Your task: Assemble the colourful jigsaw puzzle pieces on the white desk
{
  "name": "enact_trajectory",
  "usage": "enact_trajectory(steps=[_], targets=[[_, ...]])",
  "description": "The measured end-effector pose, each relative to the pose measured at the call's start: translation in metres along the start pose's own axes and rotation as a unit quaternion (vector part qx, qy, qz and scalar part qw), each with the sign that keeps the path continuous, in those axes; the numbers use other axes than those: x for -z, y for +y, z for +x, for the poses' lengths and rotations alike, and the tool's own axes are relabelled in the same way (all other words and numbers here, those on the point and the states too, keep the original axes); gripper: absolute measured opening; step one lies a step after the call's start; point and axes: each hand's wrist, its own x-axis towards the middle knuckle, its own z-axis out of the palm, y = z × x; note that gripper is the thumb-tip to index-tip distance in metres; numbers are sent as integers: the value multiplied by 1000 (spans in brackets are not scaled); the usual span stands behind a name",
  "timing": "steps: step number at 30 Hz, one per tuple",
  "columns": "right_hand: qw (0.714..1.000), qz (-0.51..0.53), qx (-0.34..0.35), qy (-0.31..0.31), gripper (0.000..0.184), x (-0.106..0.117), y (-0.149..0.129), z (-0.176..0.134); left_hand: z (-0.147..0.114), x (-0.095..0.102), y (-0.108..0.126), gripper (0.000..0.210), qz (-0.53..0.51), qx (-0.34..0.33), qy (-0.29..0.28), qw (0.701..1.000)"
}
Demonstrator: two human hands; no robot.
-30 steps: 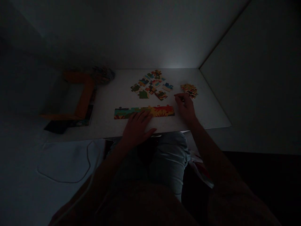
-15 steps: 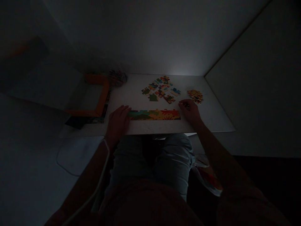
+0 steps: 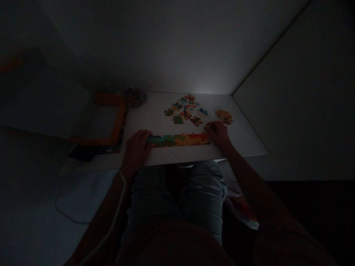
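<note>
A joined strip of jigsaw puzzle (image 3: pixel 180 140), green at its left and yellow-orange at its right, lies near the table's front edge. My left hand (image 3: pixel 137 148) rests flat at the strip's left end, fingers stretched out and open. At the right end, my right hand (image 3: pixel 219 134) has its fingers curled together in a pinch; dim light hides what they hold, if anything. Several loose puzzle pieces (image 3: pixel 179 119) are spread beyond the strip. A heaped pile of pieces (image 3: pixel 224 116) sits just past my right hand.
An orange-rimmed open box (image 3: pixel 118 122) stands on the left, over a dark printed sheet (image 3: pixel 107 149). Behind it is a dark, clear-wrapped bundle (image 3: pixel 135 96). Walls border the white table (image 3: pixel 241 142) at the back. A cord (image 3: pixel 118 210) crosses my left forearm.
The view has shifted slightly, so the table appears a little lower and further left. Both hands stay at the strip's ends, and the pieces look unchanged.
</note>
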Motion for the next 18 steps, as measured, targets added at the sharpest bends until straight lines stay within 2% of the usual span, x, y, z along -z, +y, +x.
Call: enact_trajectory(steps=[6, 18], targets=[[1000, -10, 28, -1, 34, -2, -2, 0, 1, 2, 4, 42, 13, -9, -6, 1000], [1000, -16, -2, 1, 35, -2, 4, 4, -1, 2, 1, 42, 52, -39, -29, 997]])
